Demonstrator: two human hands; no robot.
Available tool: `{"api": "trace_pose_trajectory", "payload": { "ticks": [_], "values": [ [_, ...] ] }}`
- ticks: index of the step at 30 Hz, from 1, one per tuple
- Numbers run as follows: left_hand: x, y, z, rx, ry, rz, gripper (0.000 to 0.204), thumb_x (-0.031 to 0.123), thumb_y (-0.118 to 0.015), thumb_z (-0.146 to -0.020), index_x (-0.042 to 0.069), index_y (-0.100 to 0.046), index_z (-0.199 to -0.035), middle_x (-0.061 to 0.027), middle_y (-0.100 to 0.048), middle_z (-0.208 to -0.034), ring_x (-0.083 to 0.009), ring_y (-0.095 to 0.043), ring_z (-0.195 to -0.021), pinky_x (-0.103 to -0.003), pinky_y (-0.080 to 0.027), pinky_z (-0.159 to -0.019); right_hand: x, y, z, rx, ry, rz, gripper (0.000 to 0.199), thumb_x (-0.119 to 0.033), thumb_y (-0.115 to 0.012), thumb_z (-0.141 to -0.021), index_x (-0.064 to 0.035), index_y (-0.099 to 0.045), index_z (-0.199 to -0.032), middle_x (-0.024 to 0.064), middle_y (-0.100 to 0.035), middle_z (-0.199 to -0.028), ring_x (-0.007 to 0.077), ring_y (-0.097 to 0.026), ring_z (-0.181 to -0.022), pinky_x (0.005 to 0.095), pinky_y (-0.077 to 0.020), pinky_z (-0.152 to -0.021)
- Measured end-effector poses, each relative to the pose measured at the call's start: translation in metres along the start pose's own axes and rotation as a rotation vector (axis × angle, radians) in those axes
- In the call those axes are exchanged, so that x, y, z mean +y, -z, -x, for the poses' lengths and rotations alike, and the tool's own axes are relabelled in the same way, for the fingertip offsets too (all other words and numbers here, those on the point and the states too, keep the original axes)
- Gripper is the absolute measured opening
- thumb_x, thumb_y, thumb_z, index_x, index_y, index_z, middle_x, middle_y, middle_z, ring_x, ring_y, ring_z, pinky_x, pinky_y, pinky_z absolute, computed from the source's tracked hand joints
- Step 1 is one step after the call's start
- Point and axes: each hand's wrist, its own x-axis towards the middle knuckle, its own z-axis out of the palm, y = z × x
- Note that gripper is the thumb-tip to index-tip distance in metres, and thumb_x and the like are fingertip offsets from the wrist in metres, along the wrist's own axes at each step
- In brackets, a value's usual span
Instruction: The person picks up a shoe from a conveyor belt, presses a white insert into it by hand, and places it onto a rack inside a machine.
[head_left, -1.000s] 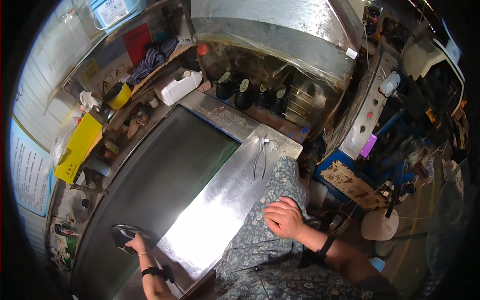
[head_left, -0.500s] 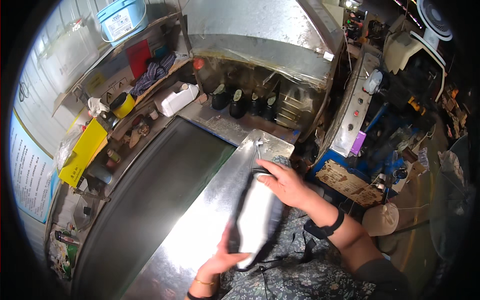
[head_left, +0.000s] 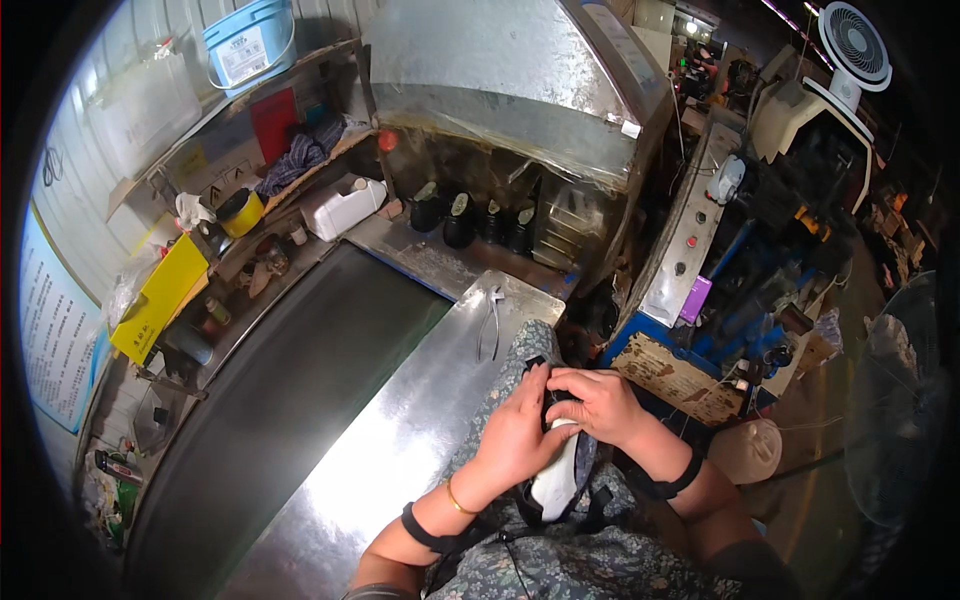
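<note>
A dark shoe with a white sole point(head_left: 556, 484) lies against my floral apron, in front of my body. My left hand point(head_left: 515, 428) wraps its near side, fingers pressed together toward the far end. My right hand point(head_left: 602, 407) grips the far end from the right, thumb and bent fingers meeting close to the left hand's fingertips. Both hands hide much of the upper end of the shoe. Beyond them, a pair of pliers point(head_left: 489, 325) rests on the shiny metal tabletop point(head_left: 375, 455).
Left of the metal top runs a dark conveyor belt point(head_left: 300, 360). Several black shoes point(head_left: 459, 222) stand at its far end, under a metal hood point(head_left: 490, 75). A white jug point(head_left: 343, 208) and yellow box point(head_left: 160, 298) sit on the left shelf. A control panel point(head_left: 688, 235) stands at right.
The shoe has come nearer my body and tilted, its white sole showing less. My left hand has moved up from the near end to join the right hand at the far end.
</note>
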Motion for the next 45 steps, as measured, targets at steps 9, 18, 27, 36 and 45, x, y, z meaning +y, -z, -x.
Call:
{"api": "trace_pose_trajectory", "payload": {
  "ticks": [9, 18, 27, 36, 45],
  "values": [
    [-0.028, 0.011, 0.006, -0.178, 0.163, 0.154, 0.077, 0.019, -0.074, -0.083, -0.003, -0.036, -0.148, -0.0276, -0.052, -0.139, -0.0394, -0.057, -0.124, -0.039, -0.048, -0.101, 0.004, 0.004, 0.011, -0.01, 0.07, 0.086, 0.044, -0.035, -0.078, -0.08, -0.0065, -0.069, -0.111, 0.0146, -0.069, -0.117, 0.0326, -0.07, -0.094, 0.0379, -0.0572, -0.079],
    [-0.06, -0.018, -0.013, 0.029, 0.29, 1.402, 0.073, 0.039, -0.057, -0.097, 0.001, -0.03, -0.154, -0.0121, -0.03, -0.159, -0.0212, -0.022, -0.148, -0.04, -0.014, -0.121, 0.004, 0.012, 0.026, 0.104, 0.07, 0.008, 0.037, -0.025, -0.081, -0.079, -0.0067, -0.071, -0.109, 0.0143, -0.07, -0.113, 0.0303, -0.071, -0.089, 0.0363, -0.0574, -0.076],
    [-0.058, -0.051, -0.032, 0.084, 0.72, 1.053, 0.041, 0.039, -0.048, -0.105, 0.005, -0.066, -0.092, -0.0007, -0.066, -0.084, -0.008, -0.057, -0.076, -0.025, -0.047, -0.07, -0.003, 0.013, 0.015, 0.038, 0.039, -0.021, 0.034, -0.024, -0.08, -0.079, -0.0049, -0.071, -0.105, 0.0148, -0.071, -0.109, 0.0312, -0.071, -0.091, 0.0362, -0.0568, -0.075],
    [-0.001, -0.014, -0.001, -0.011, -0.081, 0.13, 0.064, 0.026, -0.071, -0.086, -0.002, -0.046, -0.138, -0.0235, -0.043, -0.148, -0.0425, -0.027, -0.146, -0.049, -0.029, -0.117, 0.01, -0.015, 0.057, 0.16, -0.284, -0.55, 0.049, -0.007, -0.065, -0.092, 0.002, -0.049, -0.138, 0.0222, -0.057, -0.136, 0.0302, -0.058, -0.125, 0.0379, -0.0466, -0.102],
    [-0.057, -0.027, -0.041, 0.048, 0.325, 0.52, 0.059, 0.01, -0.073, -0.086, 0.001, -0.047, -0.138, -0.0103, -0.063, -0.119, -0.018, -0.061, -0.104, -0.033, -0.051, -0.091, 0.014, -0.019, 0.107, 0.128, -0.709, -0.837, 0.027, -0.01, -0.053, -0.102, 0.0039, -0.061, -0.123, 0.0017, -0.067, -0.11, 0.0083, -0.059, -0.099, 0.0263, -0.0488, -0.089]
  ]
}}
